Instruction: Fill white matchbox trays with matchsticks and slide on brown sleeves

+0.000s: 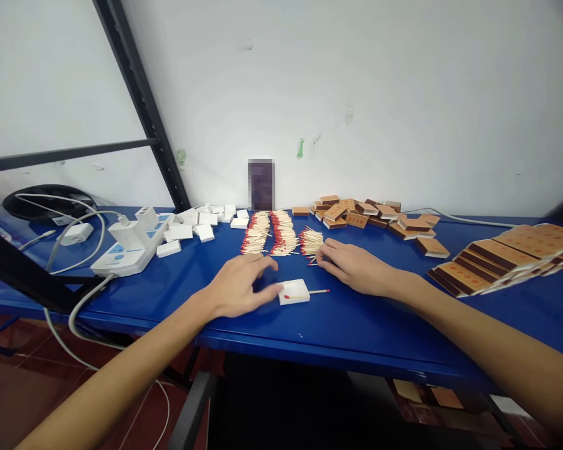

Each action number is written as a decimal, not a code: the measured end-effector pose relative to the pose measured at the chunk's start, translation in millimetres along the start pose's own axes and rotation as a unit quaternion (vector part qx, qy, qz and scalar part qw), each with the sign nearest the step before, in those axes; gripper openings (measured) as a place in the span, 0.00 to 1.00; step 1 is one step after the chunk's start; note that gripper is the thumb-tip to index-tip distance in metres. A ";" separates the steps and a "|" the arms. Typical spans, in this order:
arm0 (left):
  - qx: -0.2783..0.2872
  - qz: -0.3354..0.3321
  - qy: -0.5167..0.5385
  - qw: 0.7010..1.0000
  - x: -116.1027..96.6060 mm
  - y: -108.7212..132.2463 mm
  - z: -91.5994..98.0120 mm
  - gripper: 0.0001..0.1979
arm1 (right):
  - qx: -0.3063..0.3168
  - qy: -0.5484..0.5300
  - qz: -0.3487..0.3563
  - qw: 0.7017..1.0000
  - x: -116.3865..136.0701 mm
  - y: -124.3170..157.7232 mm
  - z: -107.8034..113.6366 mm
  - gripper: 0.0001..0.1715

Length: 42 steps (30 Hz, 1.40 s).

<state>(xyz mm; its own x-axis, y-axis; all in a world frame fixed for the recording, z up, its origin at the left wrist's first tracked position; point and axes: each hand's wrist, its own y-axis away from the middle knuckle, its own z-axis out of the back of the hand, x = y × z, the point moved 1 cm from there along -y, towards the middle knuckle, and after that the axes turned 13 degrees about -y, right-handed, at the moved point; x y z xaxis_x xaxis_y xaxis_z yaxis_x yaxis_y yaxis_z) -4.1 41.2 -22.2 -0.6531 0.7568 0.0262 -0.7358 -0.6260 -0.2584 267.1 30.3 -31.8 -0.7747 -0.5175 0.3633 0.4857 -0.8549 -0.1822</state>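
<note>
My left hand [241, 284] lies on the blue table [356, 325], its fingers flat and its thumb touching a small white matchbox tray [294, 291] with a match or two in it. One loose match [319, 292] sticks out to the tray's right. My right hand [354, 265] rests further right, its fingertips at the edge of a small heap of red-tipped matches [310, 240]. Two longer rows of matches [269, 232] lie just behind. I cannot make out whether the right fingers pinch a match.
White inner trays [201, 225] are scattered at the back left beside a white power strip [126, 250] with plugs and cables. Brown matchbox sleeves [370, 215] lie heaped at the back, with rows of them [502, 256] at the right. A black metal frame [141, 100] leans against the wall.
</note>
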 end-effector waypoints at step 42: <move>-0.007 0.117 -0.099 0.988 54.2 1.9 -8.0 0.10 | -0.023 -0.167 0.019 0.985 50.9 4.4 12.4 0.16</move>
<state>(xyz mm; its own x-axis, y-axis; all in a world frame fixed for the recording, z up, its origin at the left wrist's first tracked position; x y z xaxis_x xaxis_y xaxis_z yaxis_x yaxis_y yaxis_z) -39.5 82.5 -29.0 -0.8287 0.5388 0.1517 -0.5583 -0.7761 -0.2932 234.8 0.7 -2.7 -0.5760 -0.5152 0.6347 0.4873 -0.8398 -0.2394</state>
